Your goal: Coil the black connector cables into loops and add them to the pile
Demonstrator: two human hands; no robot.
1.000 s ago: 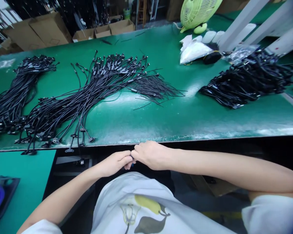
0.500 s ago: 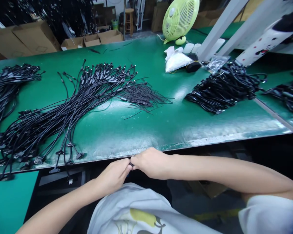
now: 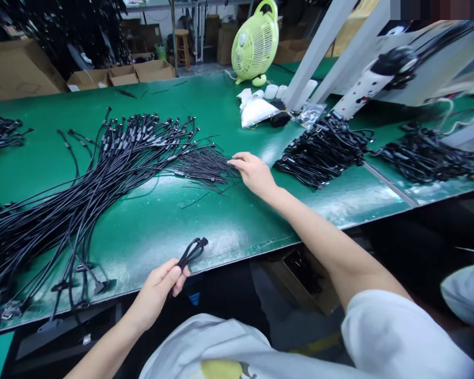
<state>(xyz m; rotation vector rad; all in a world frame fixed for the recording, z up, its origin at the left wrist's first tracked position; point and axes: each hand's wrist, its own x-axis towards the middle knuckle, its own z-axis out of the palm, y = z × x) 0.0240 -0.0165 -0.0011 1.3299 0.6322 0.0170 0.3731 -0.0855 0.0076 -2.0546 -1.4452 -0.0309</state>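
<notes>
My left hand [image 3: 161, 287] grips a folded black cable [image 3: 191, 252] at the near edge of the green table [image 3: 205, 221]; the cable's connector end sticks up over the table edge. My right hand [image 3: 253, 171] is stretched out over the table, fingers spread, its fingertips touching the thin wire ends of a large fanned bundle of black cables [image 3: 114, 158]. That bundle runs from the table's middle to the near left edge, where its flat connectors [image 3: 98, 287] lie.
A heap of bundled black cables [image 3: 319, 150] lies right of my right hand, another heap [image 3: 422, 155] further right. A green fan [image 3: 255, 42], white bags [image 3: 256, 110] and slanted white frame posts [image 3: 319, 47] stand at the back. Cardboard boxes [image 3: 122, 73] sit behind the table.
My hands were joined at my lap below the table edge. They have parted: the right reached forward to the wire ends, the left rose with the folded cable. The view shifted right.
</notes>
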